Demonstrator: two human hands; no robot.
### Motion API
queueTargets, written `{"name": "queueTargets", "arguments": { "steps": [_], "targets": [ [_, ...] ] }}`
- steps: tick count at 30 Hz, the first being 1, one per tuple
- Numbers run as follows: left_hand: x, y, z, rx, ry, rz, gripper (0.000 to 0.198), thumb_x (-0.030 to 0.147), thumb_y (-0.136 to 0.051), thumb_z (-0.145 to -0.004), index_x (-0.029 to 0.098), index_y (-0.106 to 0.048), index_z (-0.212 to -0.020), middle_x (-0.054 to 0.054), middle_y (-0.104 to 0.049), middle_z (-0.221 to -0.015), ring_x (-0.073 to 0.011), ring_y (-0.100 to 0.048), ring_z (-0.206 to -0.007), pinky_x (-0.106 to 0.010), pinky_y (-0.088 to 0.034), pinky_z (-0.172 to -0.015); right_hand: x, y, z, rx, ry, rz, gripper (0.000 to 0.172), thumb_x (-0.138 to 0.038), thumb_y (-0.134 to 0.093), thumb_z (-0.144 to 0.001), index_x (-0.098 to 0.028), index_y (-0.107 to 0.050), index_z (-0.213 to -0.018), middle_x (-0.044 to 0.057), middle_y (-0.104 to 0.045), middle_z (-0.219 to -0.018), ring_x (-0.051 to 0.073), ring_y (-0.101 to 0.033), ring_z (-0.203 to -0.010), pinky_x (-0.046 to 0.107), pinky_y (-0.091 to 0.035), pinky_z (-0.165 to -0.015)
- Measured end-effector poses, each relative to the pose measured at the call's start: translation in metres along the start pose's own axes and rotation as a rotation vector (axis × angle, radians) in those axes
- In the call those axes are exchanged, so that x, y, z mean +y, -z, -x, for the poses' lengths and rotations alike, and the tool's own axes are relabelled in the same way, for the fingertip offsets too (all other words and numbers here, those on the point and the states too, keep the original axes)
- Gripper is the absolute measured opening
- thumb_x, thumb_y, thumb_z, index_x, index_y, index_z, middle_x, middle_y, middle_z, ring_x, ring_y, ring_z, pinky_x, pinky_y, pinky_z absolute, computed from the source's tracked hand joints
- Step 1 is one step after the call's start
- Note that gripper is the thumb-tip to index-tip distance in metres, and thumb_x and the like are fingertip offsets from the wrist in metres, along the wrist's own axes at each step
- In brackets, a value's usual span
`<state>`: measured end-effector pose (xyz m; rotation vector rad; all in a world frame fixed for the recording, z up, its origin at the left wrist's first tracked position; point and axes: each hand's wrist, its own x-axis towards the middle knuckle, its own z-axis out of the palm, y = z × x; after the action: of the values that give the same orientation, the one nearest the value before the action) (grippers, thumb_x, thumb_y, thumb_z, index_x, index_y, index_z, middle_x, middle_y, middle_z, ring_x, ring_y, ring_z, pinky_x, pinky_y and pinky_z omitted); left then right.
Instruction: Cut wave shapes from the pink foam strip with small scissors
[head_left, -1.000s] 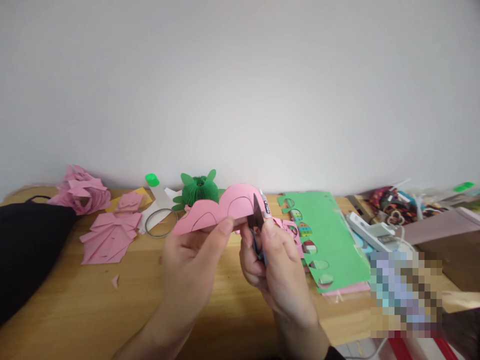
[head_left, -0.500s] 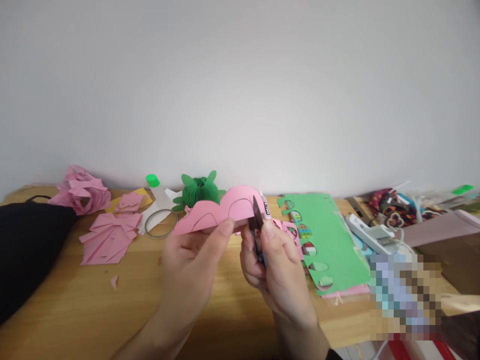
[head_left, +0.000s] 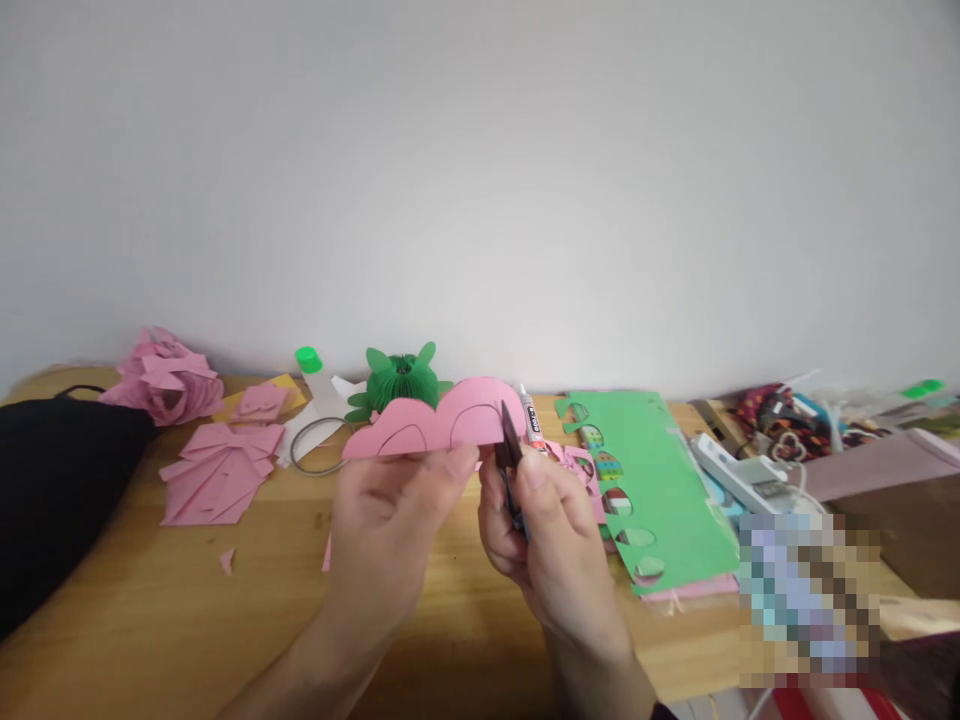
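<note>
Between thumb and fingers, my left hand pinches the lower edge of a pink paper piece. Its top edge is wavy, and drawn arcs show on its face. My right hand is closed around a small pair of scissors. The dark blades point up and lie across the right end of the paper, while the handles are mostly hidden in my fingers. Behind the paper stands a green pleated paper figure with leaf-like ears. Just beyond the blades rests a glue tube.
Left on the wooden table are folded pink papers, a glue bottle with green cap, a metal ring and a black bag. A green sheet with cut-outs and a white power strip lie right.
The pink paper has tilted, its left side now more level and its face turned towards me. The scissor blades have shifted slightly left and down across its right end.
</note>
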<state>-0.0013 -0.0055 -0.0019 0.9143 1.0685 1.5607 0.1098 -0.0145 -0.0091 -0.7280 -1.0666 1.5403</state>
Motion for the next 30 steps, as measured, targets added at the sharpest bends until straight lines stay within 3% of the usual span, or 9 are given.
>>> {"name": "queueTargets", "arguments": {
  "steps": [7, 17, 30],
  "targets": [
    [0.005, -0.0024, 0.0022, -0.011, 0.014, -0.057, 0.02, 0.037, -0.072, -0.077, 0.021, -0.074, -0.065, -0.002, -0.073, -0.068, -0.0167, -0.067, -0.065, -0.027, -0.058, -0.065, -0.0002, -0.0004, 0.0006, -0.014, -0.02, 0.058, 0.042, -0.056, -0.05, -0.093, -0.02, -0.048, -0.071, -0.01, -0.03, -0.046, 0.006, -0.021, -0.038, 0.019, -0.017, -0.036],
    [0.0051, 0.002, 0.0029, 0.002, 0.02, -0.122, 0.026, 0.037, -0.07, -0.078, 0.022, -0.069, -0.057, 0.001, -0.064, -0.056, -0.0145, -0.061, -0.056, -0.025, -0.051, -0.055, 0.0005, 0.0007, 0.0012, -0.024, -0.013, 0.065, 0.039, -0.051, -0.049, -0.095, -0.02, -0.047, -0.071, -0.01, -0.031, -0.047, 0.006, -0.02, -0.039, 0.02, -0.017, -0.037],
    [0.0033, 0.0018, -0.0001, -0.015, 0.036, 0.03, 0.009, 0.029, -0.073, -0.077, 0.023, -0.077, -0.072, 0.0, -0.076, -0.072, -0.0157, -0.071, -0.073, -0.023, -0.058, -0.07, 0.001, 0.0022, 0.0004, -0.03, -0.029, 0.055, 0.039, -0.051, -0.049, -0.095, -0.02, -0.048, -0.071, -0.01, -0.031, -0.047, 0.006, -0.02, -0.039, 0.019, -0.019, -0.037]
  ]
}}
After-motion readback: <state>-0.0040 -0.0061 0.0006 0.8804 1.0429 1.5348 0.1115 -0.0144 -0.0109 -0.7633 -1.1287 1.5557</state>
